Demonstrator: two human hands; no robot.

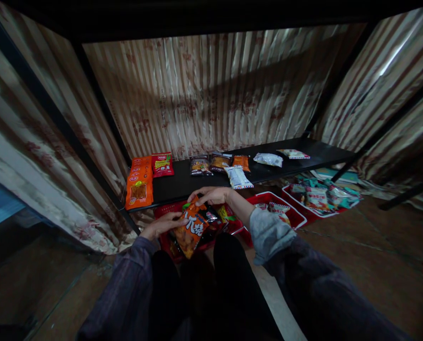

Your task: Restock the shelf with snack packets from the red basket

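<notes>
An orange snack bag (189, 233) with white lettering is held tilted between my two hands, above a red basket (168, 244) between my knees and the shelf. My left hand (163, 223) grips the bag's left side, thumb laid over its front. My right hand (209, 195) has its fingers curled over the bag's top edge. Under and beside the bag, more packets lie in the basket, among them a yellow-green packet (226, 214); some are hidden by the bag and my right hand.
On the black shelf (175, 187) lie an orange packet (139, 182), a red packet (162, 164), brown packets (220, 161) and several white ones (268, 159). A white packet (238, 177) overhangs the front edge. Further red baskets (298, 215) stand right. Black posts (101, 111) frame the shelf.
</notes>
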